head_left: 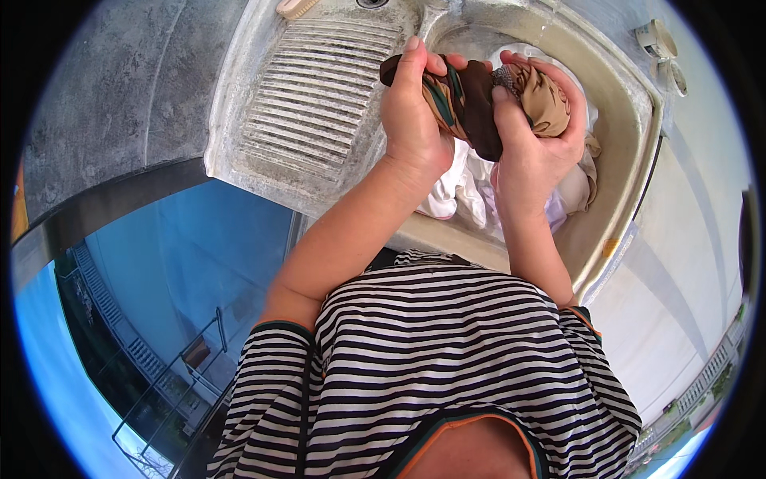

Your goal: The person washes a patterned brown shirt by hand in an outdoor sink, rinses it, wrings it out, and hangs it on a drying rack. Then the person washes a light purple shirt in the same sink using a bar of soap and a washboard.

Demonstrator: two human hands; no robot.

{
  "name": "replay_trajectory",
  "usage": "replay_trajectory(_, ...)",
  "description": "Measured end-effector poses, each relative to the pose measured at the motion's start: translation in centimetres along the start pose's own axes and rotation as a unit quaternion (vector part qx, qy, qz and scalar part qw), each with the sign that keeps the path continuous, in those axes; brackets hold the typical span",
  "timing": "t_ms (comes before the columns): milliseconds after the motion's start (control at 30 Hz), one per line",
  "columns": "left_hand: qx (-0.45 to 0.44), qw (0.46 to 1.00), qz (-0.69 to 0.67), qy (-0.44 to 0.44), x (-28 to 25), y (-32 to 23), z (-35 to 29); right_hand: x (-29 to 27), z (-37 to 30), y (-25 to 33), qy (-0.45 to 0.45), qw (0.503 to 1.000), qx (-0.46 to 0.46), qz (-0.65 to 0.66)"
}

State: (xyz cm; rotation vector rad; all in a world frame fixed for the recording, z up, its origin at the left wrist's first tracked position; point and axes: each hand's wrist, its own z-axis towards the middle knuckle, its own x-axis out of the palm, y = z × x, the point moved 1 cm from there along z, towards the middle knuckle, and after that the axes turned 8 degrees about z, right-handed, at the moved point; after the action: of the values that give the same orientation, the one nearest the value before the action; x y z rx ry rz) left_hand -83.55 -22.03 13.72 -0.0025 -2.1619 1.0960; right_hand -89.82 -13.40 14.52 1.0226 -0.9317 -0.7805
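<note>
A twisted bundle of cloth [480, 112], patterned in dark brown, tan and green, is held up in the upper middle of the frame by both hands, over the sink [626, 144]. Its left end is grasped by the left hand [415, 116], the fingers being closed around it and the thumb pointed up toward the top of the frame. Its right, tan end is gripped by the right hand [535, 144], the fingers wrapped around the far side and the thumb laid across the near side. Beneath the hands, the basin is partly filled with white and pale lilac garments [459, 188], beside which a beige cloth [578, 188] is seen at the right. The ridged washboard [319, 96] is set to the left of the basin, and a brush [296, 7] is cut off by the top edge of the frame above it. A grey table [120, 96] is shown at the upper left, and a small white container [657, 38] at the upper right. A black-and-white striped shirt [447, 335] is worn by the person.
</note>
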Motion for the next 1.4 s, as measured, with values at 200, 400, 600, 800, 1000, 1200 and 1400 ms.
replay_trajectory(200, -0.185, 0.969, -0.078, 0.144, -1.4, -0.4, 0.0, -0.9, -1.2, 3.3, 0.22, 0.922, -0.281, -0.152)
replay_trajectory(400, -0.29, 0.926, -0.024, 0.241, -1.3, -1.7, 0.7, -1.4, -1.9, 3.6, 0.316, 0.848, -0.407, -0.127)
replay_trajectory(600, -0.339, 0.885, 0.107, 0.3, -0.5, -1.9, 1.8, -1.2, -3.6, 2.7, 0.318, 0.803, -0.48, -0.157)
replay_trajectory(800, -0.3, 0.841, 0.334, 0.303, 0.3, -1.3, 2.3, -1.0, -6.0, -1.4, 0.33, 0.737, -0.563, -0.176)
replay_trajectory(1000, -0.304, 0.828, 0.393, 0.262, -2.1, 1.5, 4.5, -0.8, -6.6, -4.9, 0.363, 0.711, -0.565, -0.21)
replay_trajectory(1200, -0.278, 0.789, 0.472, 0.278, -4.9, 4.3, 6.1, -1.5, -8.0, -8.0, 0.41, 0.681, -0.564, -0.226)
replay_trajectory(1400, -0.29, 0.781, 0.488, 0.259, -6.5, 5.8, 6.2, -2.0, -9.4, -9.6, 0.429, 0.676, -0.554, -0.229)
